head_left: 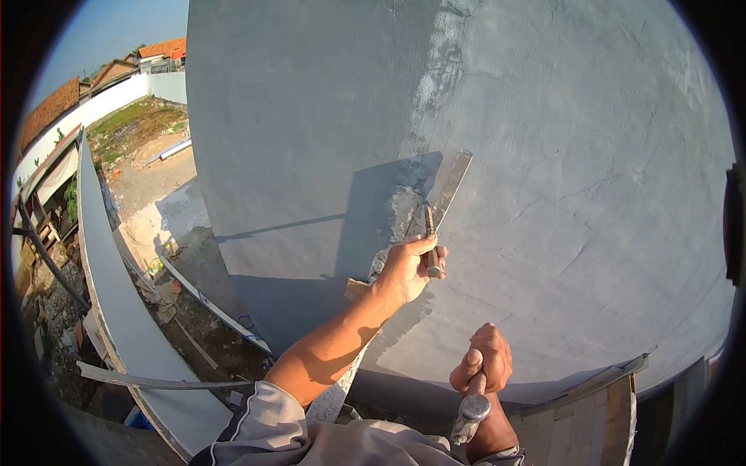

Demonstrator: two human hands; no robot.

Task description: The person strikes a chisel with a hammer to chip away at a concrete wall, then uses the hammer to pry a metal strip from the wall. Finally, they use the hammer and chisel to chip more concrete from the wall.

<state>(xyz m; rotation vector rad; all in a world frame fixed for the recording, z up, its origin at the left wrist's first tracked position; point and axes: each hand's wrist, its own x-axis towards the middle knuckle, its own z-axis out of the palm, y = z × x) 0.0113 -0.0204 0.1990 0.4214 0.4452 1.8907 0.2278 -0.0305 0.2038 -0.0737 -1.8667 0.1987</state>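
My left hand (408, 268) is closed around the handle of a wide putty knife (452, 186), its long metal blade close against the grey wall (559, 194). Beside the blade, rough grey filler (406, 210) clings along a vertical seam (441, 66), patchy and whitish higher up. Lower down, nearer my body, my right hand (489, 357) makes a fist around a handle. From that fist sticks out a hammer-like tool with a round metal end (475, 408) and pale plaster on it; its exact kind is unclear. Cracks run across the wall on the right.
A long, pale, narrow ledge (124, 311) runs down the left, with a wooden strip (155, 378) across it. Rubble and scrap lie on the ground below. A boarded panel (583, 423) borders the wall at lower right. A white boundary wall (116, 109) stands far off.
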